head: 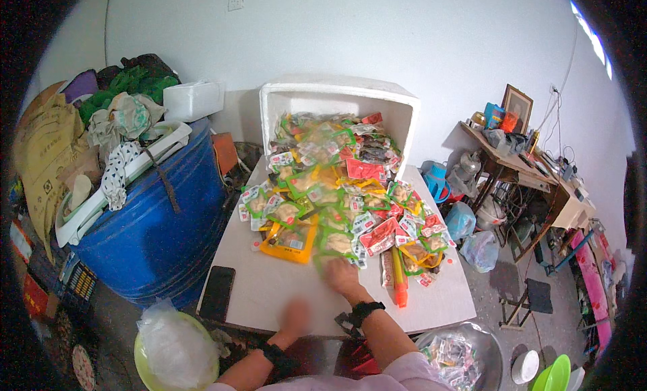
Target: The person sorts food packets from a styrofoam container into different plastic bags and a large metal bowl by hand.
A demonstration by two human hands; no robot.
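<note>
My right hand (342, 275), with a dark band at its wrist, reaches the near edge of a heap of sealed food packets (336, 216). Its fingers meet a green-edged clear packet (337, 243) holding pale food; whether they grip it is unclear. Motion blurs my left hand (295, 316), low over the table's front part, also banded at the wrist. The packets spill out of a white foam box (341, 85) lying on its side. Left of my right hand lies a yellow-edged packet (292, 242). To its right is an orange-and-yellow tube-shaped object (399, 282).
A black phone (217, 293) lies at the left of the white table (252, 305). Below stand a yellowish basin (144, 358) with plastic bags and a metal basin (493, 348) with small packets. A blue barrel (167, 229) stands left; a cluttered wooden desk (548, 178) stands right.
</note>
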